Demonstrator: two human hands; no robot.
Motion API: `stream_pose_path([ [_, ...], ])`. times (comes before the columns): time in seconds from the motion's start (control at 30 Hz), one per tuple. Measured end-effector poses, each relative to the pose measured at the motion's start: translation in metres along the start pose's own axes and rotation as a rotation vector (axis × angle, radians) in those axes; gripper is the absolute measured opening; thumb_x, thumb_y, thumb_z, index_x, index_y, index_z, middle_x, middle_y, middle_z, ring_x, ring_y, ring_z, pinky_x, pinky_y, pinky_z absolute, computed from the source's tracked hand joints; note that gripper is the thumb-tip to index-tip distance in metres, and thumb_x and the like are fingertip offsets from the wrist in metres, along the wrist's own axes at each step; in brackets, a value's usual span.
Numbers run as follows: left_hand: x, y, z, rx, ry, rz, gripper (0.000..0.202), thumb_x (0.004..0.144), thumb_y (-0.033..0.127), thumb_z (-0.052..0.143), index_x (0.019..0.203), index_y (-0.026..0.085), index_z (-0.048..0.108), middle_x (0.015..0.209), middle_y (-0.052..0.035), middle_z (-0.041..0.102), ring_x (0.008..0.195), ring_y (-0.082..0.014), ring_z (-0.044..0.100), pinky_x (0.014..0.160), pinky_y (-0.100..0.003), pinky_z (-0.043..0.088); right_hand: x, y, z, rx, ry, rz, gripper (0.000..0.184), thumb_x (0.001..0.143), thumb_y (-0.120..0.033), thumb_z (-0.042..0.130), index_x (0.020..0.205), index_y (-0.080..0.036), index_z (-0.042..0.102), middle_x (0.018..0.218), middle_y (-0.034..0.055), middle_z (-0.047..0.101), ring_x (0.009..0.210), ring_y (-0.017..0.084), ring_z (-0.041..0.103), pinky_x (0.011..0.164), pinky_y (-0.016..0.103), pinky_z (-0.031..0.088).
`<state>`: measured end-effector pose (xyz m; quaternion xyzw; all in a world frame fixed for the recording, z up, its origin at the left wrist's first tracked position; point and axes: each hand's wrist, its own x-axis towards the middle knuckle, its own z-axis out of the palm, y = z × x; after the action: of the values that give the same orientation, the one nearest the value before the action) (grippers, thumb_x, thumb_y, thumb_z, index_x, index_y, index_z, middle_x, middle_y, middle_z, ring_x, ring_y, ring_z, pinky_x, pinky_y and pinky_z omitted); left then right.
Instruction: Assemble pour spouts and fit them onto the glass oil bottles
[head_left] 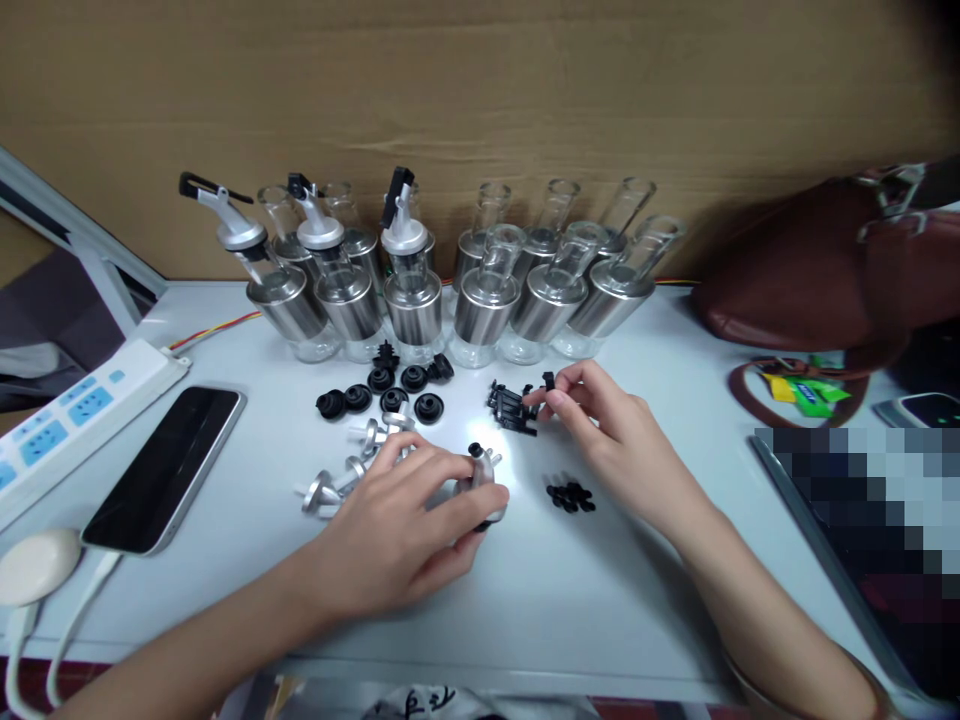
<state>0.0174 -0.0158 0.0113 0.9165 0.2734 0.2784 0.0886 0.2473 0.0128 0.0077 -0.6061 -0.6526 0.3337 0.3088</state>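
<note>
My left hand (420, 515) is closed around a silver pourer spout (484, 475) with a black tip, held low over the white table. At the upper right, my right hand (600, 420) pinches a small black lever (549, 382) between thumb and fingers. Just left of those fingertips lies a pile of black levers (511, 408). Small black caps (571, 496) are heaped below my right hand. Behind my left hand are several loose silver spouts (360, 450), partly covered by it. Several black ribbed stoppers (394, 390) lie farther back.
Glass bottles with steel sleeves (486, 305) stand in two rows at the back; three wear fitted pourers (405, 230). On the left are a phone (165, 470), a power strip (67, 420) and a white round charger (37, 568). A brown bag (802, 270) and wrapped packets (810, 393) sit right.
</note>
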Motion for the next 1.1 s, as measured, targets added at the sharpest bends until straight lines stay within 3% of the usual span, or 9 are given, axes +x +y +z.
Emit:
stream_pose_path([
  [0.13,0.001,-0.003,0.003,0.049,-0.003,0.004,0.019,0.093,0.020,0.048,0.110,0.022,0.055,0.103,-0.0064,0.056,0.096,-0.0201,0.055,0.085,-0.038,0.041,-0.006,-0.006,0.001,0.171,-0.058,-0.110,0.016,0.089,-0.034,0.052,0.080,-0.022,0.048,0.080,0.0037,0.066,0.074,0.018,0.062,0.060,0.027,0.045],
  [0.33,-0.001,-0.004,0.006,0.105,0.091,-0.006,0.016,0.092,0.023,0.051,0.107,0.025,0.057,0.112,-0.0063,0.041,0.105,-0.0220,0.047,0.088,-0.039,0.044,-0.011,-0.009,0.010,0.255,-0.090,-0.219,0.010,0.087,-0.025,0.058,0.079,-0.021,0.054,0.072,0.0002,0.059,0.067,0.014,0.056,0.061,0.025,0.043],
  [0.7,0.000,-0.002,0.003,0.179,0.032,-0.045,0.020,0.089,0.020,0.056,0.108,0.026,0.057,0.125,-0.0110,0.041,0.111,-0.0258,0.046,0.089,-0.045,0.044,-0.012,-0.011,0.010,0.314,-0.140,-0.196,0.013,0.086,-0.027,0.061,0.076,-0.019,0.057,0.070,-0.0005,0.058,0.065,0.013,0.053,0.060,0.025,0.041],
  [0.93,0.000,-0.003,0.005,0.179,0.019,-0.025,0.017,0.094,0.025,0.046,0.109,0.024,0.054,0.132,-0.0170,0.040,0.115,-0.0284,0.047,0.089,-0.049,0.042,-0.014,-0.011,0.010,0.329,-0.178,-0.186,0.014,0.084,-0.028,0.064,0.075,-0.019,0.059,0.070,0.0011,0.063,0.065,0.014,0.056,0.060,0.026,0.043],
  [1.1,0.001,-0.003,0.005,0.153,-0.052,0.010,0.016,0.098,0.022,0.037,0.111,0.021,0.048,0.138,-0.0232,0.041,0.128,-0.0263,0.041,0.091,-0.047,0.037,-0.014,-0.013,0.011,0.384,-0.223,-0.168,0.014,0.082,-0.027,0.066,0.073,-0.018,0.059,0.070,0.0007,0.065,0.064,0.013,0.057,0.059,0.023,0.043],
])
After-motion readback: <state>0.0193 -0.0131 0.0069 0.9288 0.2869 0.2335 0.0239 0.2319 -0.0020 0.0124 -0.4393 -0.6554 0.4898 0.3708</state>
